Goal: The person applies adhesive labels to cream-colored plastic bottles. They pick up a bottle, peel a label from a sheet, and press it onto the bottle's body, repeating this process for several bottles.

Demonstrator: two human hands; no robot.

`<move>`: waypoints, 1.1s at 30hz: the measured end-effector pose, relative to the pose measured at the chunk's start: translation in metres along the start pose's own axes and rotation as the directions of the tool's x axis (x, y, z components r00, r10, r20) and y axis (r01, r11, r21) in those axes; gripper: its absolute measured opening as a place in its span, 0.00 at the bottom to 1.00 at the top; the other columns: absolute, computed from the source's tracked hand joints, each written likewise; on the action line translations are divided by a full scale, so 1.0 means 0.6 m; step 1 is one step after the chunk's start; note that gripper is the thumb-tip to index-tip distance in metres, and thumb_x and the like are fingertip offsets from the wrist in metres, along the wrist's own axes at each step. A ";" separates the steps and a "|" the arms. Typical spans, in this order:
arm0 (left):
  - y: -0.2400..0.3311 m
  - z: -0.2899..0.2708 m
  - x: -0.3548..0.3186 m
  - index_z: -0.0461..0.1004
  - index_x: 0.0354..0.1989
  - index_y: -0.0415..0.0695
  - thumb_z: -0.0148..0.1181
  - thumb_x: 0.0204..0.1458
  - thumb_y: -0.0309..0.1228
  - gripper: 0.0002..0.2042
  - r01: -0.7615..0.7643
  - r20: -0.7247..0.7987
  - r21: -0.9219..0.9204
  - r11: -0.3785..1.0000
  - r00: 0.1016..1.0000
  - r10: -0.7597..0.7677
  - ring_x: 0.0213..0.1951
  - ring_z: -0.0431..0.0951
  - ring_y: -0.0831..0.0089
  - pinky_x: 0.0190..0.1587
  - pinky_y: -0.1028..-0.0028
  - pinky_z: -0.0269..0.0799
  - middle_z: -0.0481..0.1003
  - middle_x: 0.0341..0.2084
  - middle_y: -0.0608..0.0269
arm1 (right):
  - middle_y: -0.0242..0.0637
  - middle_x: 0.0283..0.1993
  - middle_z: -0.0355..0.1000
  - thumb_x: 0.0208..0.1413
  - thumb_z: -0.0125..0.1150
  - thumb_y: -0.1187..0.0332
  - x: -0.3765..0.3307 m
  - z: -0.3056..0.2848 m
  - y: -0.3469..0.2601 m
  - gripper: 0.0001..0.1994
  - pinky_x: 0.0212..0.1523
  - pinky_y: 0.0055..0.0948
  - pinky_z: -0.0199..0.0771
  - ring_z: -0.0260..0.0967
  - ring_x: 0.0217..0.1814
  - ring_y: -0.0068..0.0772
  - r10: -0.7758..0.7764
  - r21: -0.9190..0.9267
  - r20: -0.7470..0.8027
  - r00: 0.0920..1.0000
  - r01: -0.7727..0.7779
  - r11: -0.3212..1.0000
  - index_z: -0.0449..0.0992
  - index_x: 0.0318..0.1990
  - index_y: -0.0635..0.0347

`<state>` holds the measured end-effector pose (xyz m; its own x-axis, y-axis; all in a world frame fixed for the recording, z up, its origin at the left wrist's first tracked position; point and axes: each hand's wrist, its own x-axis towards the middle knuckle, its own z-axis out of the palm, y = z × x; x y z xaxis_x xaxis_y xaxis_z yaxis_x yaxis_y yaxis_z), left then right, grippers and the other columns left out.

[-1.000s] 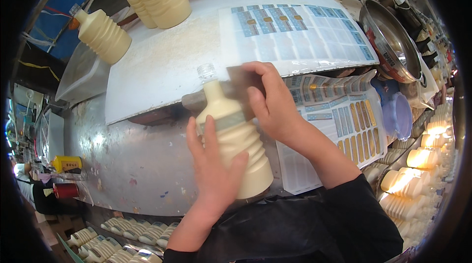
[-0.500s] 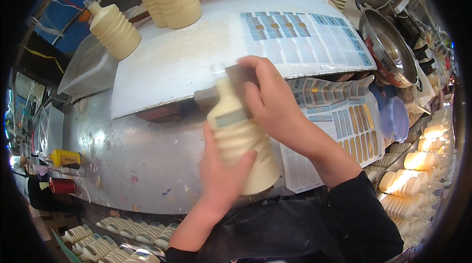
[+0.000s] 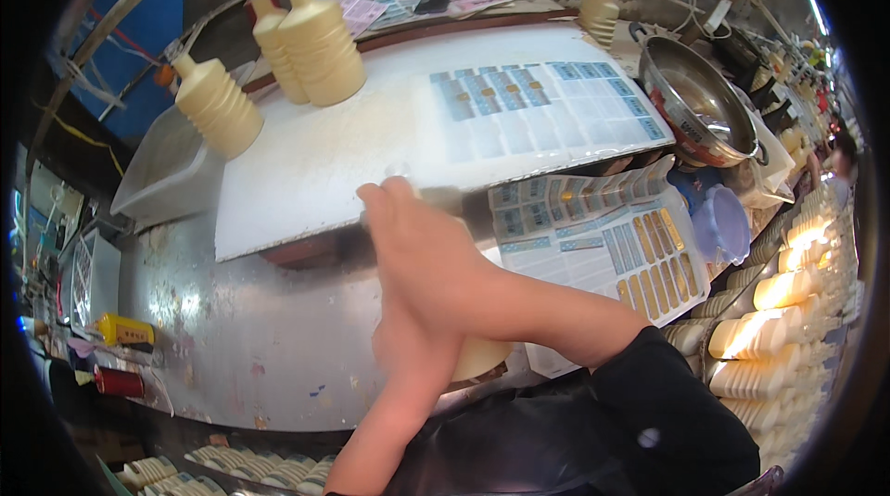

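Note:
A cream ribbed plastic bottle (image 3: pixel 482 359) stands on the metal table (image 3: pixel 232 329), almost wholly hidden by my hands; only its base and clear neck (image 3: pixel 400 171) show. My left hand (image 3: pixel 408 352) grips its lower body from the near side. My right hand (image 3: pixel 431 250) lies across the bottle's front and upper part, fingers pressed flat on it. Label sheets with blue and gold stickers (image 3: pixel 593 236) lie just right of the bottle.
A white board (image 3: pixel 343 162) carries a sheet of blue labels (image 3: pixel 547 111) and three more cream bottles (image 3: pixel 320 42) at its far left. A metal bowl (image 3: pixel 695 102) sits far right, a purple lid (image 3: pixel 728 222) below it. Rows of filled bottles (image 3: pixel 779 329) line the right side.
My right hand has slid down over the bottle's front and now covers it. The bottle has shifted right and closer to me, still held by my left hand.

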<state>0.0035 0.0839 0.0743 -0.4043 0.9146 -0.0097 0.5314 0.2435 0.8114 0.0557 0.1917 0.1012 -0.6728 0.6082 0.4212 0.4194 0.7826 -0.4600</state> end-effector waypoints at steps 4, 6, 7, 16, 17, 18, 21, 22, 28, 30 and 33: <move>-0.033 0.008 -0.010 0.45 0.77 0.43 0.68 0.49 0.41 0.49 -0.056 0.033 0.053 0.997 0.998 0.055 0.63 0.68 0.40 0.64 0.55 0.66 0.61 0.66 0.37 | 0.56 0.61 0.65 0.62 0.49 0.74 -0.024 -0.030 0.069 0.20 0.63 0.46 0.68 0.67 0.62 0.61 0.324 0.314 0.045 0.945 -0.321 0.893 0.65 0.61 0.66; -0.044 0.011 -0.011 0.43 0.77 0.45 0.73 0.45 0.38 0.53 -0.059 0.057 0.040 0.997 0.997 0.057 0.61 0.70 0.39 0.61 0.51 0.70 0.59 0.66 0.39 | 0.55 0.60 0.66 0.62 0.49 0.74 -0.050 -0.017 0.122 0.19 0.64 0.45 0.67 0.67 0.62 0.58 0.305 0.348 -0.064 0.950 -0.265 0.899 0.65 0.61 0.65; -0.050 0.013 -0.011 0.43 0.77 0.45 0.73 0.45 0.38 0.53 -0.087 0.048 0.020 0.996 0.995 0.086 0.61 0.70 0.39 0.61 0.51 0.70 0.59 0.66 0.39 | 0.54 0.60 0.66 0.63 0.49 0.74 -0.065 -0.009 0.140 0.19 0.64 0.44 0.67 0.67 0.63 0.57 0.303 0.366 -0.110 0.947 -0.244 0.898 0.65 0.61 0.65; -0.076 0.025 -0.014 0.36 0.79 0.39 0.69 0.49 0.43 0.55 -0.024 0.027 -0.354 0.935 0.999 0.036 0.66 0.66 0.55 0.67 0.61 0.62 0.59 0.68 0.41 | 0.50 0.59 0.67 0.63 0.52 0.75 -0.079 -0.024 0.144 0.21 0.64 0.38 0.66 0.68 0.62 0.49 0.255 0.485 -0.161 0.953 -0.149 0.862 0.64 0.63 0.64; -0.075 0.025 -0.016 0.36 0.78 0.39 0.69 0.49 0.43 0.55 -0.019 0.021 -0.369 0.929 0.999 0.029 0.66 0.66 0.55 0.67 0.61 0.62 0.59 0.68 0.41 | 0.49 0.60 0.68 0.64 0.52 0.75 -0.081 -0.026 0.141 0.21 0.64 0.38 0.66 0.68 0.62 0.48 0.241 0.515 -0.151 0.959 -0.132 0.847 0.63 0.63 0.64; -0.075 0.026 -0.017 0.37 0.78 0.38 0.69 0.49 0.42 0.55 -0.013 0.017 -0.380 0.925 1.000 0.022 0.66 0.66 0.56 0.67 0.61 0.62 0.59 0.68 0.42 | 0.50 0.60 0.68 0.64 0.52 0.75 -0.084 -0.026 0.140 0.21 0.63 0.38 0.67 0.68 0.62 0.50 0.249 0.467 -0.164 0.955 -0.147 0.872 0.63 0.64 0.63; -0.079 0.030 -0.017 0.39 0.78 0.38 0.69 0.50 0.40 0.53 0.031 0.035 -0.402 0.915 0.999 -0.018 0.66 0.66 0.57 0.67 0.62 0.62 0.59 0.68 0.43 | 0.53 0.60 0.68 0.65 0.52 0.75 -0.088 -0.023 0.134 0.20 0.61 0.39 0.69 0.69 0.61 0.55 0.268 0.317 -0.210 0.940 -0.194 0.928 0.63 0.64 0.62; -0.082 0.031 -0.016 0.41 0.77 0.38 0.69 0.50 0.39 0.52 0.063 0.059 -0.403 0.913 0.997 -0.043 0.66 0.65 0.57 0.68 0.62 0.62 0.59 0.68 0.43 | 0.50 0.53 0.73 0.63 0.55 0.73 -0.087 -0.031 0.113 0.17 0.54 0.43 0.73 0.73 0.53 0.56 0.328 0.347 -0.252 0.911 -0.231 0.909 0.69 0.58 0.61; -0.106 0.046 -0.015 0.45 0.76 0.38 0.70 0.49 0.34 0.48 0.095 0.047 -0.251 0.963 0.995 -0.085 0.65 0.67 0.56 0.67 0.61 0.64 0.64 0.66 0.46 | 0.37 0.38 0.74 0.47 0.62 0.72 -0.097 0.007 0.036 0.13 0.40 0.36 0.76 0.75 0.39 0.39 -0.431 0.011 -0.136 0.892 0.437 0.900 0.76 0.43 0.56; -0.121 0.052 -0.021 0.45 0.76 0.38 0.71 0.49 0.32 0.49 0.051 0.019 -0.239 0.970 0.999 -0.048 0.65 0.68 0.56 0.67 0.60 0.63 0.64 0.66 0.46 | 0.39 0.39 0.73 0.51 0.60 0.72 -0.094 -0.009 0.026 0.09 0.44 0.37 0.76 0.75 0.43 0.43 -0.414 0.107 0.020 0.910 0.409 0.906 0.77 0.41 0.57; -0.087 0.038 -0.049 0.42 0.76 0.37 0.68 0.48 0.30 0.50 0.008 0.008 -0.386 0.922 1.000 -0.005 0.67 0.64 0.55 0.69 0.60 0.59 0.60 0.67 0.44 | 0.42 0.43 0.73 0.55 0.58 0.70 -0.075 -0.055 0.057 0.09 0.51 0.39 0.74 0.73 0.49 0.46 0.054 0.430 -0.122 0.991 0.004 0.903 0.78 0.43 0.57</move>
<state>0.0046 0.0513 0.0189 -0.4012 0.9158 -0.0184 0.1997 0.1071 0.9740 0.1207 0.1953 0.0923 -0.5694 0.6614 0.4882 0.1144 0.6519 -0.7496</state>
